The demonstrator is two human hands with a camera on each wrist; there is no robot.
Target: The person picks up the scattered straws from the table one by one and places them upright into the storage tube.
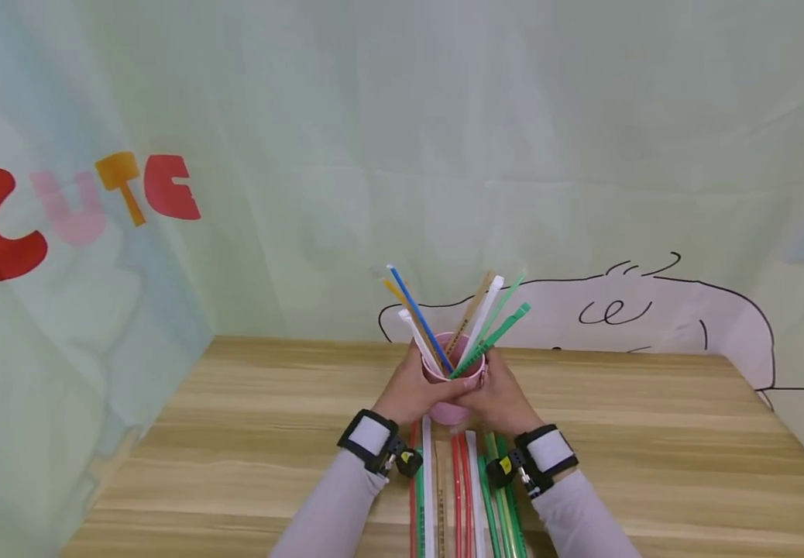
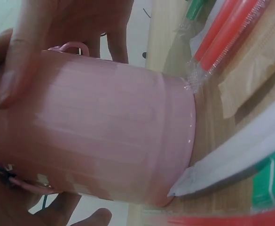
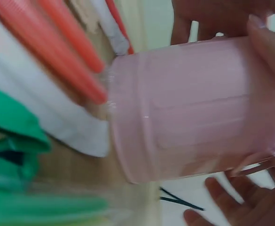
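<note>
The left hand (image 1: 407,394) and right hand (image 1: 508,399) gripped a pink cup (image 1: 449,415) of straws (image 1: 412,300) just by a row of straws (image 1: 467,496) on the table (image 1: 269,442). Some had writing too small to read. Wall letters (image 1: 121,170) said "CUTE".

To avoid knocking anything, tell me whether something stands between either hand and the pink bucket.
Nothing visible does: the left hand and right hand already touch the pink bucket from opposite sides. The loose straws lie by its base, and the leaning straws stand inside it.
</note>
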